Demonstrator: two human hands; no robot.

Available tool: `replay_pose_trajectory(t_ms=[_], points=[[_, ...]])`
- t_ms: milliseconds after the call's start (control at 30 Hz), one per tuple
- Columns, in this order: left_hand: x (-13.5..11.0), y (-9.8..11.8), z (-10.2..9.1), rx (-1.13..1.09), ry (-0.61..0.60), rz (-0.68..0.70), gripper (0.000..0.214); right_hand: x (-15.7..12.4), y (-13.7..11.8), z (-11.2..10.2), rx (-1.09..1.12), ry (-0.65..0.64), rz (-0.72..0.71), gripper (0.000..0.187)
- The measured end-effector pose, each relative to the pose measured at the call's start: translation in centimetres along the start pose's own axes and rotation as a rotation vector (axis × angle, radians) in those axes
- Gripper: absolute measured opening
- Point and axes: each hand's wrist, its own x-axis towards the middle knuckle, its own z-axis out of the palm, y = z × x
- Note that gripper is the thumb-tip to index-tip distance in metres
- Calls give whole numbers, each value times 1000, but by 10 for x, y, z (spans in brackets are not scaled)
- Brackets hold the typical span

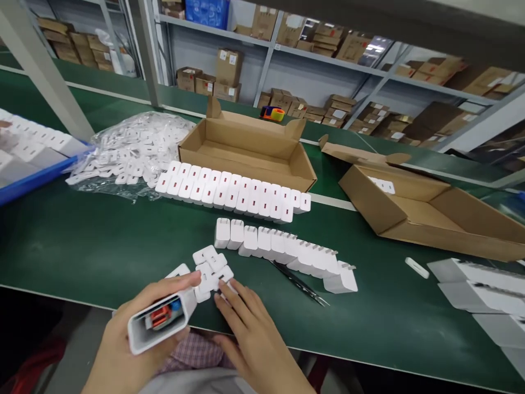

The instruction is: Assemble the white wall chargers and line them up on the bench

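My left hand (123,334) grips a white charger housing (159,320) near the table's front edge, its open end toward me showing orange and blue parts inside. My right hand (250,328) rests beside it with fingers stretched out, the fingertips touching a small cluster of white caps (211,268) on the green table (102,241). Just beyond lies a curved row of white charger bodies (287,249), and farther back a double row of chargers with red ports (233,191).
Black tweezers (299,282) lie right of the caps. A clear bag of white parts (135,145) sits at back left beside a blue tray (28,180). Two open cardboard boxes (246,145) (430,208) stand behind. White trays (479,284) are at right.
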Motion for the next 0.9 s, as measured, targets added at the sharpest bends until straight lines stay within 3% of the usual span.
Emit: replay_pose_trajectory(t_ms=[133,233,367,500,600,700,800,900], points=[[4,5,10,-175,-42,-85,29,-33,8,24,-210,37,-1,55],[6,6,17,-272,-171,-158,35,-43,8,29,-172,98,11,50],[3,3,20,-296,-368,-261,38,-31,9,17,86,327,-76,32],[3,6,20,-77,-529,-258,27,-6,9,-12,294,576,50,23],[5,11,23,-11,-642,-235,22,8,3,-38,342,557,101,21],[4,12,28,-64,-657,-184,26,14,-7,-56,503,431,56,25],[2,10,31,-70,-629,-182,26,12,-14,-62,579,362,27,31],[0,9,34,-70,-638,-173,25,5,-17,-60,556,420,68,32]])
